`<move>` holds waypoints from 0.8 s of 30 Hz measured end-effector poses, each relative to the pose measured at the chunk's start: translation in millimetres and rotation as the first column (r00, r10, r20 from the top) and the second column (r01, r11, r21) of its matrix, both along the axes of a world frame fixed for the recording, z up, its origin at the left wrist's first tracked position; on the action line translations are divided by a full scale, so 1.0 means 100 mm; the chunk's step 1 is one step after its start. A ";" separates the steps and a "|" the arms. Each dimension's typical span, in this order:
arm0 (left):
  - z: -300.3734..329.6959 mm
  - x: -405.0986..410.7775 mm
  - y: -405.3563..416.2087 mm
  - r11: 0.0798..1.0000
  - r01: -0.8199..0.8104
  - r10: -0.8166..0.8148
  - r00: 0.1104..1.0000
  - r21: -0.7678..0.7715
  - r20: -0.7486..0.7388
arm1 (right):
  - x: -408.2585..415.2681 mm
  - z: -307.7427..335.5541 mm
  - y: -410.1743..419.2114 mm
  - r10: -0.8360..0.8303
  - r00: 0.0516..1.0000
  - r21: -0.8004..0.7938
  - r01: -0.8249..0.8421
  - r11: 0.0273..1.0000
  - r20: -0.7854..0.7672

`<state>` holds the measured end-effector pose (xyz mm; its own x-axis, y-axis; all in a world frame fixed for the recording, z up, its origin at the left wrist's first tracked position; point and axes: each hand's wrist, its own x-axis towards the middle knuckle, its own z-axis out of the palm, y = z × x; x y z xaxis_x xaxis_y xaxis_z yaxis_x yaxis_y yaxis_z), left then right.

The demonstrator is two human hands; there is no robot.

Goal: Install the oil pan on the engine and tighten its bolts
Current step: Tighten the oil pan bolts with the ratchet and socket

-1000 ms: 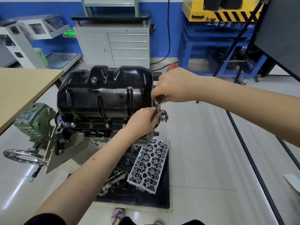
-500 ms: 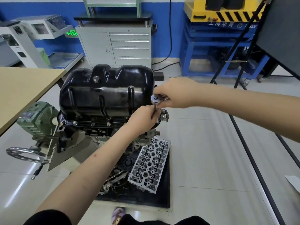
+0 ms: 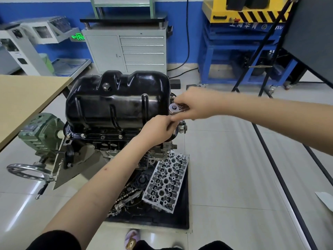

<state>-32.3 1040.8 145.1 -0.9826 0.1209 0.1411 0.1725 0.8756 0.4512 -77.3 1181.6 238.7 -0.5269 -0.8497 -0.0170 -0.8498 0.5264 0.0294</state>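
Oil pan (image 3: 117,100) is seated on the inverted engine (image 3: 108,143) on its stand, flange bolts (image 3: 102,137) showing along the near edge. My right hand (image 3: 196,103) grips the ratchet (image 3: 175,107) at the pan's right end; my left hand (image 3: 158,129) is curled round the extension below it. Risks as I see them: socket tilting off the bolt and rounding it, cross-threading, uneven tightening warping the flange.

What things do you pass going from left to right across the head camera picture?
Wooden table → green gearbox → black oil pan → ratchet → right hand → blue stand
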 end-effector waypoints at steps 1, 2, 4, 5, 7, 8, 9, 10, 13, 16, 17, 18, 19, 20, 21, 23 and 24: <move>0.01 0.00 0.01 1.000 -0.003 0.003 1.000 -0.008 -0.008 | 0.05 -0.07 0.03 -0.085 0.987 -0.103 0.099 0.990 0.136; 0.01 -0.01 0.04 1.000 -0.004 0.003 1.000 -0.017 -0.018 | 0.10 -0.13 0.05 -0.168 0.940 -0.197 0.233 0.952 0.296; 0.01 -0.03 0.10 0.999 0.000 -0.001 1.000 -0.045 -0.022 | 0.21 -0.24 0.08 -0.249 0.716 -0.293 0.542 0.788 0.653; 0.01 -0.05 0.13 0.998 -0.001 0.000 1.000 -0.057 -0.022 | 0.24 -0.27 0.09 -0.239 0.612 -0.294 0.640 0.710 0.754; 0.01 -0.08 0.15 0.998 -0.005 0.004 1.000 -0.056 -0.023 | 0.23 -0.27 0.09 -0.260 0.640 -0.309 0.636 0.707 0.723; 0.01 -0.09 0.14 0.999 0.005 -0.006 1.000 -0.049 -0.020 | 0.20 -0.23 0.10 -0.286 0.736 -0.305 0.554 0.774 0.613; 0.03 -0.09 0.12 0.999 0.023 -0.023 1.000 -0.042 -0.012 | 0.15 -0.17 0.11 -0.271 0.837 -0.270 0.433 0.860 0.476; 0.04 -0.09 0.10 0.998 0.044 -0.044 0.999 -0.039 0.000 | 0.10 -0.09 0.12 -0.222 0.912 -0.189 0.299 0.935 0.345; 0.04 -0.07 0.05 0.993 0.097 -0.095 0.995 -0.059 0.035 | -0.03 0.13 0.10 0.028 0.999 0.122 -0.030 0.992 0.016; 0.02 -0.07 0.02 0.992 0.106 -0.103 0.994 -0.070 0.037 | -0.05 0.20 0.03 0.117 0.989 0.227 -0.094 0.969 -0.090; 0.02 -0.07 0.01 0.994 0.098 -0.096 0.995 -0.056 0.038 | -0.04 0.18 0.02 0.103 0.991 0.195 -0.084 0.977 -0.087; 0.02 -0.07 0.00 0.996 0.086 -0.085 0.996 -0.032 0.039 | -0.02 0.16 0.01 0.080 0.991 0.153 -0.064 0.986 -0.104; 0.01 -0.06 -0.01 0.997 0.072 -0.072 0.997 -0.003 0.041 | 0.01 0.13 0.01 0.050 0.988 0.108 -0.035 0.994 -0.143; 0.01 -0.06 -0.02 0.998 0.058 -0.059 0.997 0.015 0.042 | 0.04 0.09 0.01 0.013 0.983 0.067 0.000 0.998 -0.182; 0.00 -0.05 -0.02 0.999 0.044 -0.045 0.998 0.022 0.036 | 0.07 0.03 0.01 -0.039 0.982 0.016 0.043 0.999 -0.185; 0.00 -0.04 -0.01 0.999 0.024 -0.025 0.999 0.027 0.021 | 0.16 -0.11 0.00 -0.164 0.986 -0.151 0.156 0.976 -0.039; 0.00 -0.03 0.00 0.999 0.021 -0.022 1.000 0.037 0.018 | 0.20 -0.17 0.00 -0.220 0.968 -0.252 0.243 0.937 0.117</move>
<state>-35.5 1040.7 145.5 -0.9823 0.1370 0.1278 0.1825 0.8544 0.4865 -56.8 1181.6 221.7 -0.7161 -0.6847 0.1358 -0.6965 0.6881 -0.2036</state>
